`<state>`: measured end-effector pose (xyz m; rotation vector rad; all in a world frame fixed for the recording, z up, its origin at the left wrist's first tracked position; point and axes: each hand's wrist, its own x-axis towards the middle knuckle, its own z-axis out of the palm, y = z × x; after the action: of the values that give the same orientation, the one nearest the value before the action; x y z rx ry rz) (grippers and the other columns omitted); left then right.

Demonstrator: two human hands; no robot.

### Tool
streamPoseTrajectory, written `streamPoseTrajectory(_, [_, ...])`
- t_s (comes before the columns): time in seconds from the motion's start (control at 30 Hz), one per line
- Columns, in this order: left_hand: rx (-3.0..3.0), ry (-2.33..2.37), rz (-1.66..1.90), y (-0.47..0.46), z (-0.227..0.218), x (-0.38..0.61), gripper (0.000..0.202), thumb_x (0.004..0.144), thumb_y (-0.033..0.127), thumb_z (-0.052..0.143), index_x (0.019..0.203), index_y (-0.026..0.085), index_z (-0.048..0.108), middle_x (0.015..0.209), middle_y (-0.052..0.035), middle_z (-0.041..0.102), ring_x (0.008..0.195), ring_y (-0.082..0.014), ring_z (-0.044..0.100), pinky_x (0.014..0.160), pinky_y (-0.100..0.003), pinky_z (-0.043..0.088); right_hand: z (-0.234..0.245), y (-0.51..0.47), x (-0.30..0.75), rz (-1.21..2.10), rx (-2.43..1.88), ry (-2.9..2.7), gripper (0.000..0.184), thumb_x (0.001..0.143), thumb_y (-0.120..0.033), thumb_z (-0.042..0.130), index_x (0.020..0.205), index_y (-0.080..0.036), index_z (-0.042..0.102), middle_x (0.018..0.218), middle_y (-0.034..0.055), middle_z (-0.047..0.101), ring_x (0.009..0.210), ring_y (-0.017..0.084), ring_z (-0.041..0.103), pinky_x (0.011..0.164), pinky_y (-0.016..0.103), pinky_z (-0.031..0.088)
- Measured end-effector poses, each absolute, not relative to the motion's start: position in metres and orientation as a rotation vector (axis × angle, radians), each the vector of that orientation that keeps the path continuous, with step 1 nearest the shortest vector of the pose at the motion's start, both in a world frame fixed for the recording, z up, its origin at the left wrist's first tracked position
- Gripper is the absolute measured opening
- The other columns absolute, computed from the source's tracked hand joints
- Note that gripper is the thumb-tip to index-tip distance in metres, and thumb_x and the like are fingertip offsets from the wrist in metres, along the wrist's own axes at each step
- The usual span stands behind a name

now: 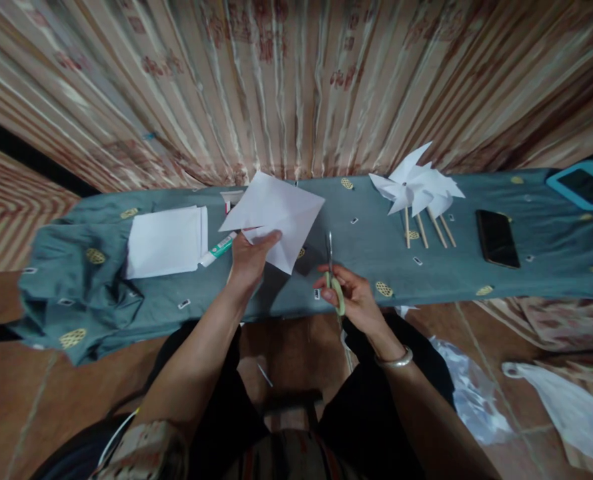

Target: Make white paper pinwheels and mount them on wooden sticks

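My left hand (251,257) pinches a square sheet of white paper (276,207) near its lower left side, thumb on top. A slit runs in from that side of the sheet. Green-handled scissors (337,297) are in my right hand (351,297), fingers around the handles and blades pointing away from me, apart from the paper. Just left of my left hand lies a green and white glue stick (220,249). Farther left is a stack of white paper (165,241). Several white paper pinwheels (414,187) on wooden sticks lie to the right.
A cloth-covered narrow table (456,267) stretches across in front of me. On its right lie a black phone (497,239) and a blue-framed tablet (584,185). A pleated curtain (296,87) hangs behind. Clear plastic (471,393) and a white bag (561,407) lie on the floor.
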<state>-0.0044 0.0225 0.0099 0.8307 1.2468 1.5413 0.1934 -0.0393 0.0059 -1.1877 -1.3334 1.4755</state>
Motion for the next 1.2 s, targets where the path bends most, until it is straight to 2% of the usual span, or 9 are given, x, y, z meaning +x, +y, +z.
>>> streamPoseTrajectory(0.1, [0.800, 1.272, 1.562, 0.026, 0.014, -0.011, 0.029, 0.058, 0.029, 0.081, 0.080, 0.019, 0.064, 0.081, 0.0000, 0.068, 0.076, -0.0164, 0.066, 0.076, -0.033, 0.052, 0.004, -0.047, 0.188, 1.688, -1.109, -1.427, 0.045, 0.073, -0.047, 0.074, 0.106, -0.019, 0.063, 0.083, 0.0022, 0.070, 0.070, 0.014, 0.060, 0.066, 0.027, 0.047])
streamPoseTrajectory(0.23, [0.806, 1.251, 1.579, 0.025, 0.014, -0.009, 0.030, 0.058, 0.029, 0.080, 0.080, 0.019, 0.063, 0.079, -0.0003, 0.067, 0.073, -0.0158, 0.064, 0.073, -0.032, 0.051, 0.002, -0.054, 0.179, 1.852, -1.047, -1.509, 0.043, 0.077, -0.050, 0.071, 0.105, -0.018, 0.064, 0.083, 0.0032, 0.068, 0.073, 0.014, 0.061, 0.064, 0.026, 0.047])
streamPoseTrajectory(0.5, [0.867, 1.296, 1.525, 0.023, 0.008, -0.001, 0.026, 0.061, 0.030, 0.079, 0.080, 0.022, 0.064, 0.088, -0.0017, 0.072, 0.083, -0.0188, 0.066, 0.078, -0.033, 0.054, -0.007, -0.052, 0.172, 1.864, -1.053, -1.472, 0.042, 0.078, -0.053, 0.069, 0.101, -0.018, 0.066, 0.069, -0.0005, 0.061, 0.065, 0.013, 0.056, 0.057, 0.025, 0.046])
streamPoseTrajectory(0.73, [0.879, 1.244, 1.553, 0.023, 0.005, 0.003, 0.026, 0.060, 0.025, 0.079, 0.081, 0.020, 0.064, 0.088, -0.0013, 0.071, 0.083, -0.0181, 0.067, 0.080, -0.034, 0.052, -0.007, -0.052, 0.171, 1.881, -1.061, -1.425, 0.043, 0.077, -0.056, 0.068, 0.098, -0.018, 0.065, 0.070, -0.0012, 0.059, 0.063, 0.011, 0.052, 0.056, 0.024, 0.042])
streamPoseTrajectory(1.2, [0.882, 1.252, 1.543, 0.022, 0.005, 0.004, 0.030, 0.060, 0.028, 0.079, 0.084, 0.018, 0.064, 0.092, -0.0030, 0.072, 0.090, -0.0202, 0.068, 0.082, -0.033, 0.053, -0.008, -0.053, 0.169, 1.866, -1.100, -1.367, 0.042, 0.074, -0.053, 0.071, 0.096, -0.018, 0.065, 0.069, -0.0015, 0.062, 0.059, 0.009, 0.052, 0.055, 0.023, 0.041])
